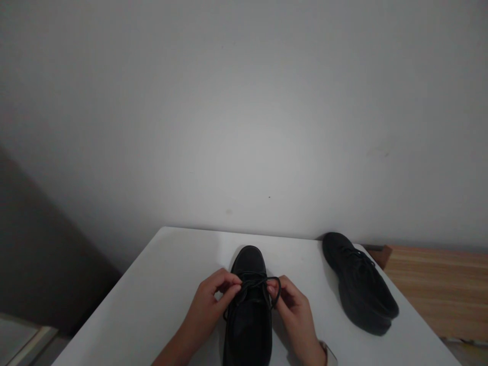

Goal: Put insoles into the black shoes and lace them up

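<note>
A black lace-up shoe [249,259] rests on the white table with its toe pointing toward the wall. Its black shoelace [254,281] crosses over the front of the opening. On the shoe's left side, my left hand [213,300] pinches the lace between thumb and fingers. From the right, my right hand [293,310] grips the lace too, and a loop of it curves out around my fingers. The fingertips partly cover the lace, so its exact path is hard to make out.
A second black shoe [358,284] lies at the right edge of the white table [163,284]. Behind stands a grey-white wall [244,127]. A wood-grain surface [438,290] is beyond the table at right, and a pale-edged piece [26,340] at lower left.
</note>
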`<action>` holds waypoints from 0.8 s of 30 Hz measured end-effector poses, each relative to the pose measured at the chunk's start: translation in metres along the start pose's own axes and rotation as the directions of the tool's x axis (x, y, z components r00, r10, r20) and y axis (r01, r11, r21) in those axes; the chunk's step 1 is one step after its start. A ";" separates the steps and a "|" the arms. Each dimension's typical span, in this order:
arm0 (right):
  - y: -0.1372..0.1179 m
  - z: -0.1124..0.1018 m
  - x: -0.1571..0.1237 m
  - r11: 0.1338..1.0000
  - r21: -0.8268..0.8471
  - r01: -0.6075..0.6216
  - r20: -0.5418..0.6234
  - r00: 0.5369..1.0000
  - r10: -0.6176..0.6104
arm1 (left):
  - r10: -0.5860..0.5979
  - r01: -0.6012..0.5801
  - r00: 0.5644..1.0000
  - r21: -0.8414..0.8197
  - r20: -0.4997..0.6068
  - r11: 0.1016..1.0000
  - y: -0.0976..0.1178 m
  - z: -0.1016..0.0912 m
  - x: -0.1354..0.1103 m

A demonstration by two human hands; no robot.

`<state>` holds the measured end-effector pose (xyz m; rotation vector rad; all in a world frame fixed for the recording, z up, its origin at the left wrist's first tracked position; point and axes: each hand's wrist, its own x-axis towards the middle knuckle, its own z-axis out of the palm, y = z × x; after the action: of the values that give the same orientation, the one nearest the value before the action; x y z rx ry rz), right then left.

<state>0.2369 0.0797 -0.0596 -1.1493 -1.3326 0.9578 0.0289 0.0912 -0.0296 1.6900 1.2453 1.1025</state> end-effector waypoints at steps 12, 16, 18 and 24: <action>0.000 0.008 0.002 0.999 -0.001 0.042 -0.056 0.998 -0.042 | 0.013 -0.013 1.000 0.022 -0.009 1.000 -0.001 0.002 0.000; -0.001 0.010 0.001 0.999 0.014 0.042 -0.053 0.998 -0.041 | 0.015 -0.015 1.000 0.013 -0.003 1.000 -0.003 0.002 0.001; -0.003 0.009 0.001 0.999 0.019 0.044 -0.042 0.998 -0.043 | 0.010 -0.010 1.000 0.004 0.007 1.000 -0.003 0.001 0.001; -0.001 0.003 0.002 0.995 0.018 0.096 -0.009 0.995 -0.096 | -0.003 0.005 0.999 -0.059 0.037 0.998 -0.003 -0.005 0.001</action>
<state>0.2334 0.0815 -0.0581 -1.0648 -1.3577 0.8927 0.0238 0.0933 -0.0306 1.6558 1.1809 1.0908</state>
